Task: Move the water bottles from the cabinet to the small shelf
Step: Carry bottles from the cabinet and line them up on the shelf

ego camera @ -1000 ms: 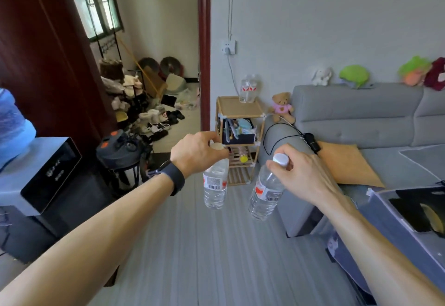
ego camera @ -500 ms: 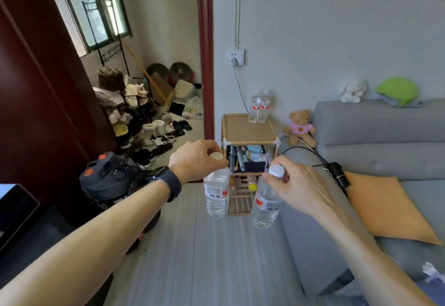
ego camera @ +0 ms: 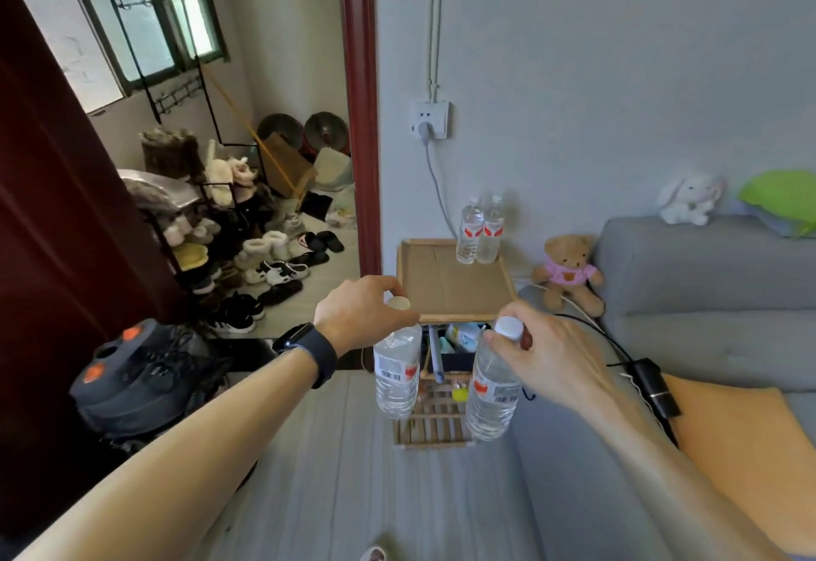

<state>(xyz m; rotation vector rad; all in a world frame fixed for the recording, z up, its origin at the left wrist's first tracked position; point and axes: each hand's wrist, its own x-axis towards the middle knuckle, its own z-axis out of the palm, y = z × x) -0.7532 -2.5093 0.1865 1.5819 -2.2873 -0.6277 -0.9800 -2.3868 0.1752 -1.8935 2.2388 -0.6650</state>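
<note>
Head view: left hand (ego camera: pixel 362 317) grips the left bottle (ego camera: pixel 397 377) by its cap, right hand (ego camera: pixel 547 362) grips the right bottle (ego camera: pixel 490 397) by its cap, at 3 o'clock of the first; both hang upright before the shelf (ego camera: pixel 455 291). A pair of bottles (ego camera: pixel 479 231) stands touching at the shelf top's 1 o'clock corner, sofa (ego camera: pixel 706 295) at 3 o'clock

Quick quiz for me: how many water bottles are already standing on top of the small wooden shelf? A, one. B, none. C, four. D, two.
D: a pair of bottles stands side by side at the back of the shelf top; the left hand and right hand grip the left-hand bottle and right-hand bottle by their caps, in the air.
</note>
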